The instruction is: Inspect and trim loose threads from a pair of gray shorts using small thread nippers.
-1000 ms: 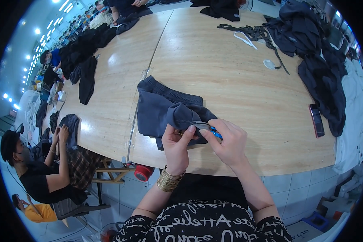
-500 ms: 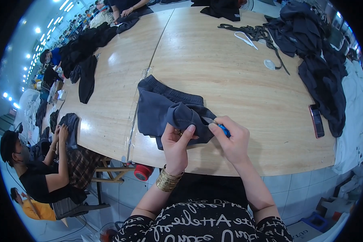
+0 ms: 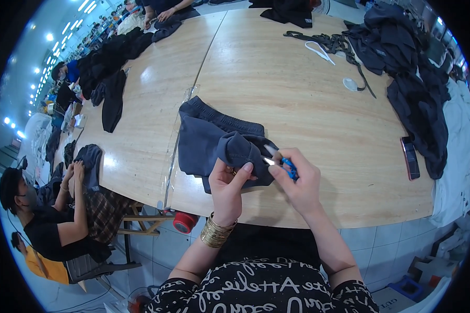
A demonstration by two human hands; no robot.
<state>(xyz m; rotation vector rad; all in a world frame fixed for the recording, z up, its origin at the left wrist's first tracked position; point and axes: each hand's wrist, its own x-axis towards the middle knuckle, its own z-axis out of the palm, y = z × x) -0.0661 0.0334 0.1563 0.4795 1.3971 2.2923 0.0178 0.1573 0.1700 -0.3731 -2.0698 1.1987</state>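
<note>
A dark grey garment (image 3: 198,140) with a gathered elastic waistband lies bunched on the wooden table in front of me. My left hand (image 3: 228,193) pinches a folded part of it between thumb and fingers, with a stitched seam showing on the fold. In my right hand (image 3: 302,182) is a pair of blue-handled thread snips (image 3: 290,169). Their two metal blades stand apart, pointing left at the cloth edge beside my left fingertips. Whether a thread lies between the blades is too small to tell.
Dark garments (image 3: 412,99) are heaped along the right edge near a phone (image 3: 410,157). A black strap tangle (image 3: 329,40) and white loop (image 3: 319,52) lie at the far right. At left, a seated co-worker (image 3: 52,208) handles grey cloth. Black clothes (image 3: 107,65) line the far left edge.
The snips have drawn back slightly from the cloth, and their blades have parted. My left hand keeps its hold on the garment, almost unmoved.
</note>
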